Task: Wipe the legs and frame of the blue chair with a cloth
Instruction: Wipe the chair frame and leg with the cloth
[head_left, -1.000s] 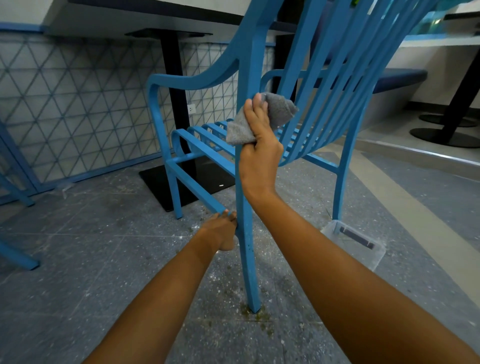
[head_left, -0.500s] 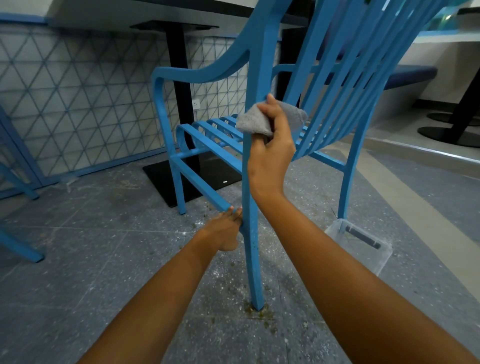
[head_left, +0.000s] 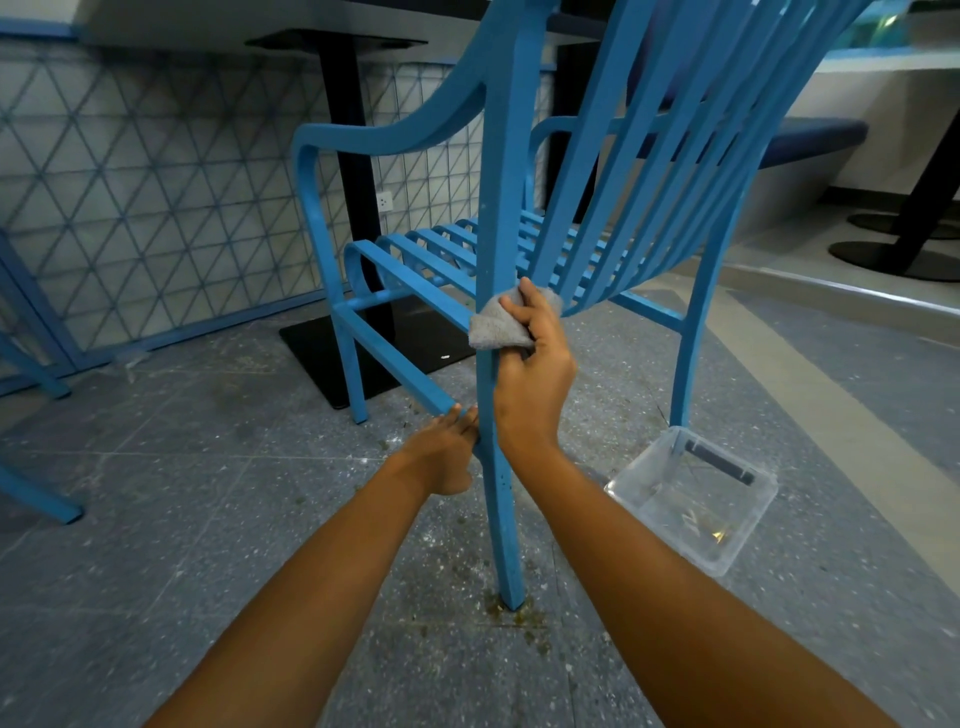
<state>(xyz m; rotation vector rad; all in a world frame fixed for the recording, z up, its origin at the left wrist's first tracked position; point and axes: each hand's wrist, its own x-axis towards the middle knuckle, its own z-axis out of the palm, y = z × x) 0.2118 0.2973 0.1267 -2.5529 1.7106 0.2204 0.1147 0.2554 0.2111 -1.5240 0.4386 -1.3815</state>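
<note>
The blue chair (head_left: 506, 171) stands in front of me, its slatted back toward me and its near rear leg running down to the floor. My right hand (head_left: 535, 374) presses a grey cloth (head_left: 498, 327) around that leg at seat height. My left hand (head_left: 447, 452) grips the same leg lower down, where the side rail joins it. The leg's foot rests on a dirty patch of floor.
A clear plastic tub (head_left: 691, 499) sits on the floor right of the leg, by the chair's other rear leg. A black table post and base plate (head_left: 358, 332) stand behind the chair. Another blue chair leg (head_left: 36, 499) is at far left. Dust speckles the grey floor.
My right hand has slid the cloth down the rear leg, from above the seat to seat level. My left hand has kept its grip at the rail joint.
</note>
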